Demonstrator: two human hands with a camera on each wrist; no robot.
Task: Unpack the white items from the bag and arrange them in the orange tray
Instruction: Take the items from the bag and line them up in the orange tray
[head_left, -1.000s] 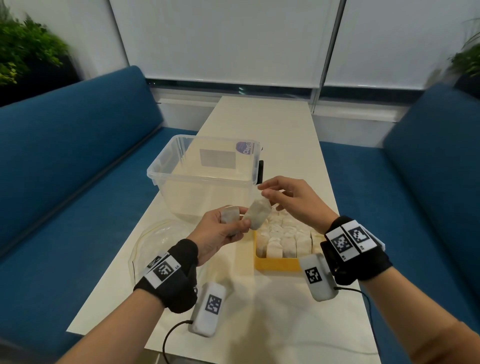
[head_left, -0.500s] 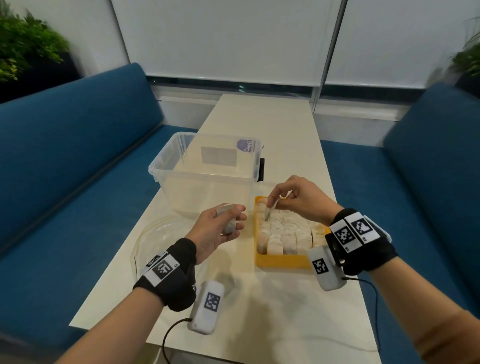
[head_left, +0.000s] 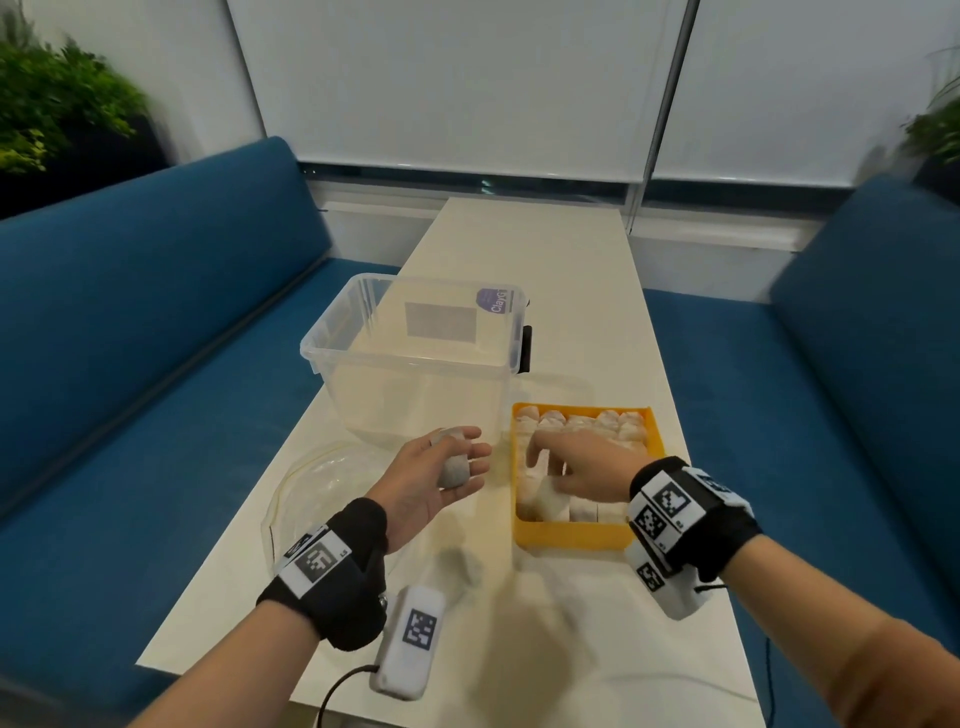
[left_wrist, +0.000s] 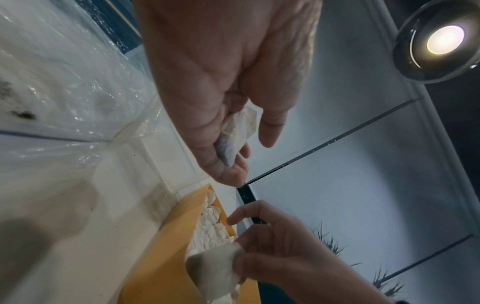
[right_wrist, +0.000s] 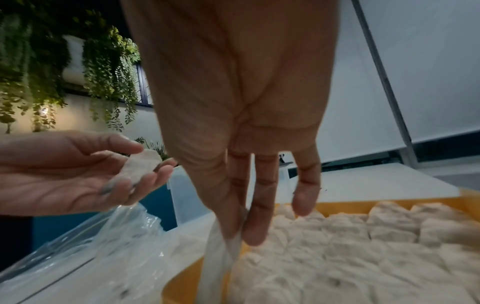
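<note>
Two hands: the left hand holds one white packet, the right hand another. One orange tray at 3 o'clock, its packets too many to count. One clear bin, one plastic bag.

This looks like an office lounge or a meeting booth. A long pale desk stands between two blue sofas, and white blinds cover big windows behind it. Green plants grow in the corners, hanging plants cover one wall, and a round lamp is in the ceiling.
</note>
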